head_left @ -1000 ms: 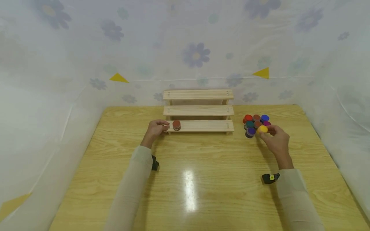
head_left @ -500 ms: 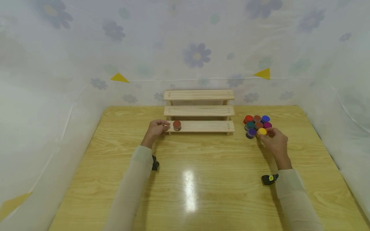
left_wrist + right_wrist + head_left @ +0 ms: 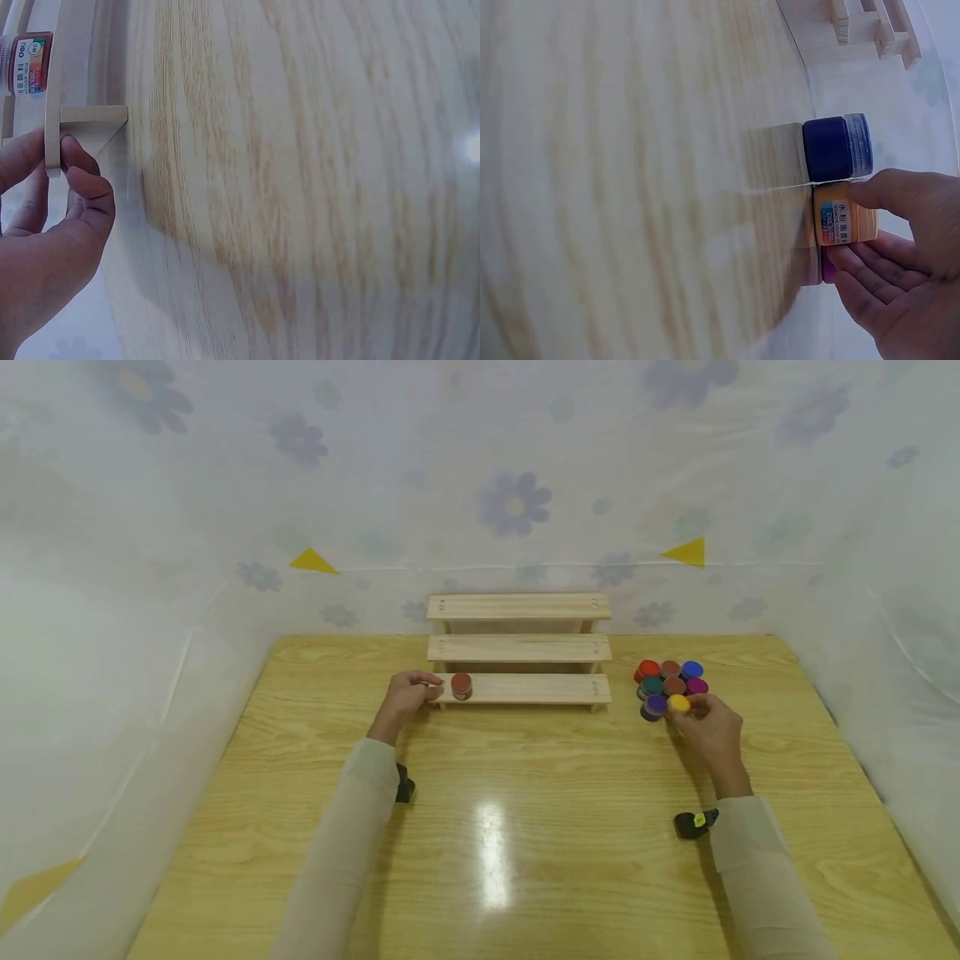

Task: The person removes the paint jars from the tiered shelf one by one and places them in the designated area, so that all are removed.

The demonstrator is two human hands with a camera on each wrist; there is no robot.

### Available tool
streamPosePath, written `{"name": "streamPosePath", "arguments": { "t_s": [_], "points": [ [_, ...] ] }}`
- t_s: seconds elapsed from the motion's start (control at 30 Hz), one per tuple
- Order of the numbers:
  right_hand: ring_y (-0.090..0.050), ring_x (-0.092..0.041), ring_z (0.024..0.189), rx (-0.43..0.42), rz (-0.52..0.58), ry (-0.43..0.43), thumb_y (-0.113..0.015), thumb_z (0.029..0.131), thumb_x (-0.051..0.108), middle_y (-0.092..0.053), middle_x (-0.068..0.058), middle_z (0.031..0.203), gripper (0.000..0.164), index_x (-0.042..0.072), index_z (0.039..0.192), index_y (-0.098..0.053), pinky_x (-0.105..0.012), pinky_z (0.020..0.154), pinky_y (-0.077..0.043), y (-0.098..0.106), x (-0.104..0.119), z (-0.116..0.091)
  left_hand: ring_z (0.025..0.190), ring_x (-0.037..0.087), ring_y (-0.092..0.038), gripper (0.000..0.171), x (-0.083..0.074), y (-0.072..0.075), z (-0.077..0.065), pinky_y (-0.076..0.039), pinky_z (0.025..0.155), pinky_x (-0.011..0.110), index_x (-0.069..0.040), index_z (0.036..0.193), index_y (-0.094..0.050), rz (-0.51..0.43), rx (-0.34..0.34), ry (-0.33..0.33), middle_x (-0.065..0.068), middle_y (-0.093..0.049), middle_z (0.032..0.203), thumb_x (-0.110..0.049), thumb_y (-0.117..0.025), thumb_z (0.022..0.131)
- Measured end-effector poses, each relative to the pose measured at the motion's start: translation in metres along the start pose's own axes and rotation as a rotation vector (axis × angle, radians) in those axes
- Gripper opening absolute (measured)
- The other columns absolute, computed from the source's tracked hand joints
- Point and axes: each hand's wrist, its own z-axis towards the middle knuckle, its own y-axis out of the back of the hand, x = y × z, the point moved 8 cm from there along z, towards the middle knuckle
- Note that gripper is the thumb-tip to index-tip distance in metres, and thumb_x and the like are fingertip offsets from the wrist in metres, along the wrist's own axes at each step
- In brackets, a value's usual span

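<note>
My left hand (image 3: 406, 696) pinches the left end of the lowest board of a three-step wooden display stand (image 3: 525, 688). In the left wrist view, its thumb and fingers lie on either side of that board (image 3: 53, 112). Close to those fingers, a brown paint jar (image 3: 461, 686) stands upright on the same step. My right hand (image 3: 714, 728) grips a yellow paint jar (image 3: 678, 704) between thumb and fingers. The yellow jar (image 3: 840, 217) stands on the table right beside a dark blue-purple jar (image 3: 829, 148), at the near side of the jar cluster.
Behind the yellow jar sit several more paint jars: red (image 3: 648, 671), teal (image 3: 651, 687), two brown, blue (image 3: 692, 670) and magenta (image 3: 697, 687). A flowered white curtain (image 3: 517, 527) encloses the wood-grain table (image 3: 480, 777) at the back and sides.
My right hand and the yellow jar have shifted slightly left and nearer to me, toward the purple jar. The left hand keeps its hold on the stand.
</note>
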Motion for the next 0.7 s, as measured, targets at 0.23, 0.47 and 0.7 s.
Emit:
{"name": "streamPosePath", "arguments": {
  "t_s": [0.23, 0.47, 0.7],
  "points": [
    [-0.056, -0.040, 0.106, 0.012, -0.010, -0.019, -0.066, 0.087, 0.026, -0.058, -0.031, 0.116, 0.051, -0.011, 0.119, -0.053, -0.036, 0.082, -0.047, 0.0025, 0.0016, -0.0008, 0.074, 0.014, -0.052, 0.017, -0.0006, -0.0009, -0.0005, -0.045, 0.068, 0.032, -0.005, 0.105, -0.067, -0.018, 0.012, -0.004, 0.002, -0.062, 0.096, -0.012, -0.065, 0.089],
    [-0.053, -0.042, 0.108, 0.063, -0.028, -0.006, -0.061, 0.090, 0.032, -0.055, -0.032, 0.119, 0.057, -0.012, 0.125, -0.049, -0.051, 0.090, -0.045, 0.0008, 0.0018, -0.0016, 0.073, 0.016, -0.049, 0.018, -0.0009, -0.0018, -0.0007, -0.043, 0.067, 0.032, -0.005, 0.107, -0.066, -0.031, 0.027, -0.010, 0.004, -0.060, 0.105, -0.011, -0.064, 0.090],
    [-0.046, -0.047, 0.117, 0.117, -0.027, 0.018, -0.063, 0.089, 0.037, -0.051, -0.034, 0.125, 0.066, -0.011, 0.130, -0.044, -0.058, 0.097, -0.039, 0.0014, 0.0065, -0.0011, 0.072, 0.017, -0.048, 0.021, -0.0021, -0.0007, -0.0027, -0.043, 0.067, 0.032, -0.003, 0.110, -0.065, -0.010, 0.026, -0.018, 0.012, -0.060, 0.119, -0.011, -0.063, 0.091]
  ]
}}
